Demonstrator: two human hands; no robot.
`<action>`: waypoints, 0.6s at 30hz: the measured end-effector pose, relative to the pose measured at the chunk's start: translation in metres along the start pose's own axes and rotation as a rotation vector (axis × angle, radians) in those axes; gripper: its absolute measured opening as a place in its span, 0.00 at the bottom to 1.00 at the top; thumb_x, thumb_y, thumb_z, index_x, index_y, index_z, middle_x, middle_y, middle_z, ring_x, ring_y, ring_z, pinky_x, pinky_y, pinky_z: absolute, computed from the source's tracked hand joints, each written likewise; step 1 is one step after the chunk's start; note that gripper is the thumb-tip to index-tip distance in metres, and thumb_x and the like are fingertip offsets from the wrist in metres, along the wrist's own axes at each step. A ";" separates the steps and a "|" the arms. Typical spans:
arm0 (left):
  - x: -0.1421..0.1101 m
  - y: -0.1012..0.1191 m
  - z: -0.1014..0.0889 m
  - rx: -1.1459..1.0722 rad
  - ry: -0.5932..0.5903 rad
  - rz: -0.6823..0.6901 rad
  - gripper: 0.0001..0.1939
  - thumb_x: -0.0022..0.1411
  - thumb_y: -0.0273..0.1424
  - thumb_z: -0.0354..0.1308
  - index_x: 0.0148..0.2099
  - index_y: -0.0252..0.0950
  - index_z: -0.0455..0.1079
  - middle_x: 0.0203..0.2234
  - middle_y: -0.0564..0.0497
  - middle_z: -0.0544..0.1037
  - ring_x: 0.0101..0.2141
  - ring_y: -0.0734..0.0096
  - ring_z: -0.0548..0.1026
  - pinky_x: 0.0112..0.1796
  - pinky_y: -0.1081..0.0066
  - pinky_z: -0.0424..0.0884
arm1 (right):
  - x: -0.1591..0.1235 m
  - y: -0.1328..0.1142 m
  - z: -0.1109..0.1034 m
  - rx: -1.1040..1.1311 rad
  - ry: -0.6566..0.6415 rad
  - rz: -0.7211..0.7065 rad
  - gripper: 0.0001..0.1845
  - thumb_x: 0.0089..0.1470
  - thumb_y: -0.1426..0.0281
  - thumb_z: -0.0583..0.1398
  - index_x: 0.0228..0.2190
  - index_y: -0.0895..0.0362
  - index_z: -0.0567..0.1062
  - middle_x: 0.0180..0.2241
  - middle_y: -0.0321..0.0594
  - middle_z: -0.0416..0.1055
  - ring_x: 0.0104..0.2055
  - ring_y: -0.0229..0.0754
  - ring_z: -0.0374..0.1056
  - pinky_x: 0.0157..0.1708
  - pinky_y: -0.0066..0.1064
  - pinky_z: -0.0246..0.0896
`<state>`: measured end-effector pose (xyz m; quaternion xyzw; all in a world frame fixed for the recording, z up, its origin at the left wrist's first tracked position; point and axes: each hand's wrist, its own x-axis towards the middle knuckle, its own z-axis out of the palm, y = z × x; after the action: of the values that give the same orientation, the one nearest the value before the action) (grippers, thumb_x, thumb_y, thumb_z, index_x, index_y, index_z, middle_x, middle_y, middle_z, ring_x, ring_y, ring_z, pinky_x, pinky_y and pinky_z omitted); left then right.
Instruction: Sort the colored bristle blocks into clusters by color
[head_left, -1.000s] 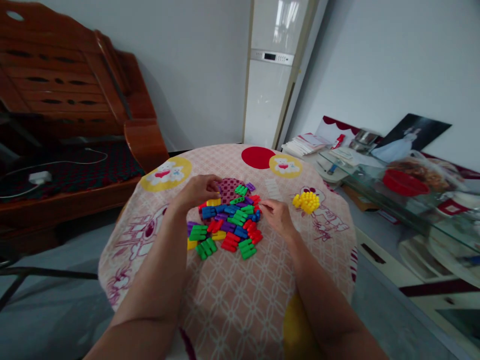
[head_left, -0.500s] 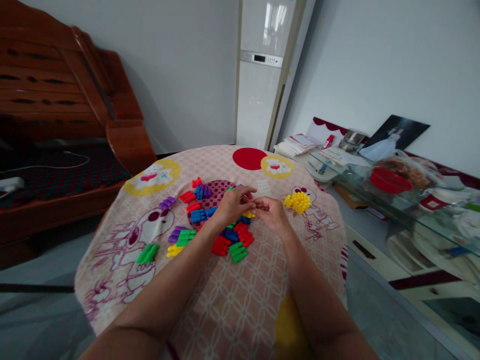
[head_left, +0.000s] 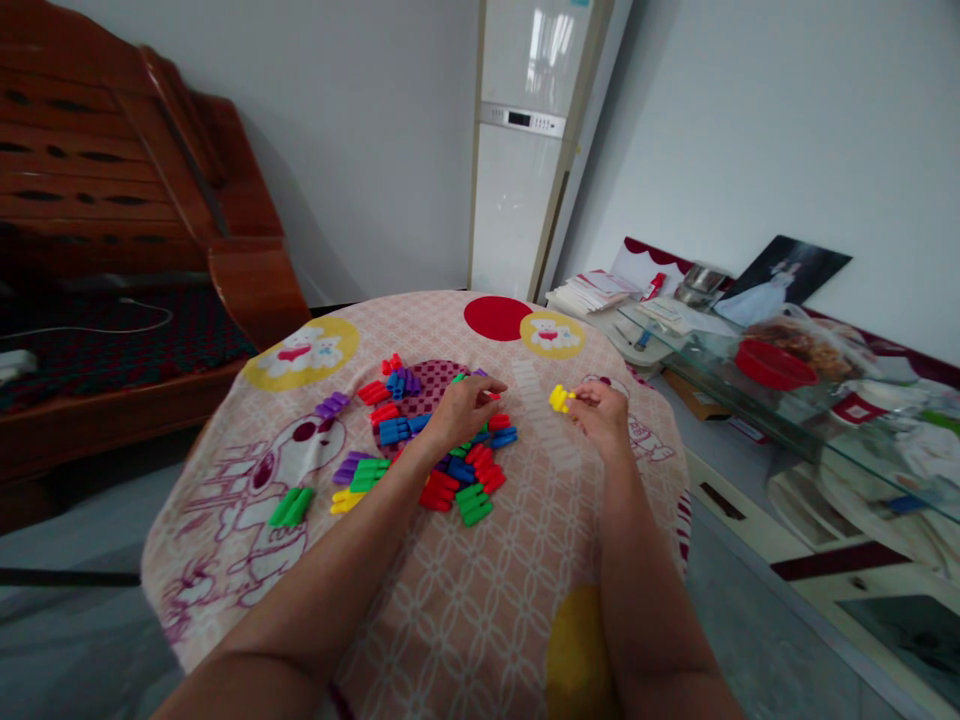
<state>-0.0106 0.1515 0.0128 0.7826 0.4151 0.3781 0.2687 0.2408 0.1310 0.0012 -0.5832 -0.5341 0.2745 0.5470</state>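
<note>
My left hand [head_left: 463,410] is over the right side of a heap of plastic building blocks. Its fingers are curved but apart, with a bit of red showing between them, and they partly hide the blocks below. Farther right, my right hand [head_left: 602,412] pinches yellow building blocks [head_left: 561,399] between thumb and fingers; part of the yellow is covered by the hand. Close under my left hand lie red blocks [head_left: 486,468], a green block [head_left: 473,504] and a blue block [head_left: 504,437].
Outlying blocks include a green one [head_left: 291,507], a purple one [head_left: 331,404] and a yellow one [head_left: 346,501]. They lie on a patterned tablecloth [head_left: 465,610]. A glass-topped cabinet [head_left: 757,400] with clutter stands at the right, a wooden bench [head_left: 255,290] at the left.
My right hand has moved away from my left hand, rightward to where the yellow cluster lay, and now covers part of the yellow. My left hand has stayed over the heap.
</note>
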 end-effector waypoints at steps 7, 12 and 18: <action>0.002 -0.002 -0.003 0.073 -0.041 -0.025 0.14 0.57 0.30 0.58 0.44 0.35 0.78 0.38 0.47 0.82 0.34 0.66 0.79 0.39 0.69 0.75 | 0.010 0.033 -0.051 -0.239 0.145 -0.050 0.12 0.36 0.65 0.63 0.26 0.59 0.77 0.25 0.40 0.76 0.26 0.43 0.71 0.24 0.31 0.66; 0.002 -0.002 -0.002 0.078 -0.050 -0.029 0.14 0.57 0.31 0.57 0.44 0.35 0.78 0.37 0.47 0.82 0.34 0.66 0.79 0.40 0.68 0.75 | 0.007 0.030 -0.044 -0.532 0.094 -0.106 0.07 0.37 0.70 0.59 0.22 0.57 0.77 0.24 0.39 0.76 0.27 0.42 0.71 0.30 0.31 0.65; 0.001 0.001 -0.005 0.073 -0.049 -0.029 0.14 0.57 0.32 0.58 0.43 0.35 0.78 0.36 0.47 0.83 0.34 0.66 0.80 0.40 0.68 0.75 | 0.004 0.030 -0.040 -0.749 0.092 -0.179 0.06 0.39 0.73 0.58 0.21 0.55 0.77 0.25 0.40 0.77 0.28 0.42 0.71 0.32 0.31 0.63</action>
<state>-0.0141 0.1527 0.0165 0.7949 0.4331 0.3397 0.2553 0.2877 0.1263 -0.0157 -0.7053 -0.6210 -0.0148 0.3416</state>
